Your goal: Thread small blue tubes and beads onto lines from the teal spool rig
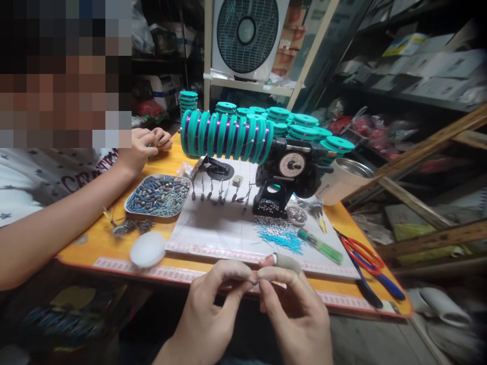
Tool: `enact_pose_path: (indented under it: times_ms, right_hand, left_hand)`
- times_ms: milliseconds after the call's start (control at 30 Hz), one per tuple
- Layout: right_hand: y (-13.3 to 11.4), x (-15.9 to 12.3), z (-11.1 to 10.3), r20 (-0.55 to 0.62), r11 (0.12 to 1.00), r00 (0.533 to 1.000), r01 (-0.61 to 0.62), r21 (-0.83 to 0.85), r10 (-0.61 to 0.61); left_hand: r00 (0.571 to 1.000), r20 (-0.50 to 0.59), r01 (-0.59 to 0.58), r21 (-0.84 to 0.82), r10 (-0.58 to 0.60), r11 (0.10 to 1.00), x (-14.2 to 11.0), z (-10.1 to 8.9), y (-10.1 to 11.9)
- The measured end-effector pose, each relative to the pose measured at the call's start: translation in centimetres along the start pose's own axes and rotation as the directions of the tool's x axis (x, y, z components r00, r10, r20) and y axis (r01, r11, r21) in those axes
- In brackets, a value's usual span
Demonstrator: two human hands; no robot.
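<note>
My left hand point(209, 309) and my right hand point(299, 312) meet at the table's front edge, thumbs and forefingers pinched together. Between the fingertips is a tiny dark thing, too small to name. A pale covering wraps one finger of my right hand. Behind my hands, a row of teal spools point(227, 134) wound with purple line sits on a black winding device point(283, 170). Small dark weights point(211, 196) hang below the spools on thin lines. Blue tube pieces point(280, 239) and small silvery bits point(271, 223) lie on the white board point(205, 228).
At left, a co-worker's arm point(76, 218) reaches over the table beside a tray point(177, 213) of weights and tubes. A white round lid point(147, 249), a green case point(320, 247), red-handled pliers point(365, 253) and blue-handled pliers point(388, 286) lie nearby. A bucket point(335, 187) stands at right.
</note>
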State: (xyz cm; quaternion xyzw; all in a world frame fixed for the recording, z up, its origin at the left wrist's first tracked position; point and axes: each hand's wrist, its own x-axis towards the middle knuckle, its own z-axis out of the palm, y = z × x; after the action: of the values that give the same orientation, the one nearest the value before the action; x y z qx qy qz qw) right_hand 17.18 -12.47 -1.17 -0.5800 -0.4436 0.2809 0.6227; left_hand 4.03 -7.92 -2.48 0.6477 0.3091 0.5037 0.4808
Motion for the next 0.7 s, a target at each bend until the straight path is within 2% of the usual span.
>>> enact_pose_path:
  times_ms: [200, 333, 433, 567, 633, 700]
  right_hand:
    - [0.0, 0.1, -0.5, 0.105, 0.994, 0.993, -0.071, 0.08, 0.062]
    - [0.8, 0.4, -1.0, 0.14, 0.999, 0.989, 0.033, 0.022, -0.036]
    - [1.1, 0.6, -1.0, 0.136, 0.995, 0.986, 0.101, -0.023, -0.097]
    - [1.3, 0.6, -0.9, 0.123, 0.985, 0.983, 0.147, -0.095, -0.134]
    - [1.6, 0.7, -1.0, 0.125, 0.969, 0.979, 0.18, -0.166, -0.161]
    - [2.2, 0.8, -1.2, 0.14, 0.938, 0.97, 0.229, -0.259, -0.198]
  left_hand:
    - [0.998, -0.005, 0.056, -0.108, -0.057, 0.992, 0.1, 0.0, 0.2]
    - [0.999, -0.034, 0.029, -0.078, -0.031, 0.997, 0.0, 0.0, 0.0]
    - [0.997, -0.049, -0.058, 0.029, 0.06, 0.998, 0.1, 0.1, -0.3]
    - [0.974, -0.008, -0.218, 0.211, 0.225, 0.953, -0.1, -0.2, -0.7]
    - [0.943, -0.011, -0.314, 0.304, 0.332, 0.9, -1.1, -1.1, -1.3]
    - [0.904, -0.012, -0.394, 0.36, 0.427, 0.845, -3.0, -3.0, -2.5]
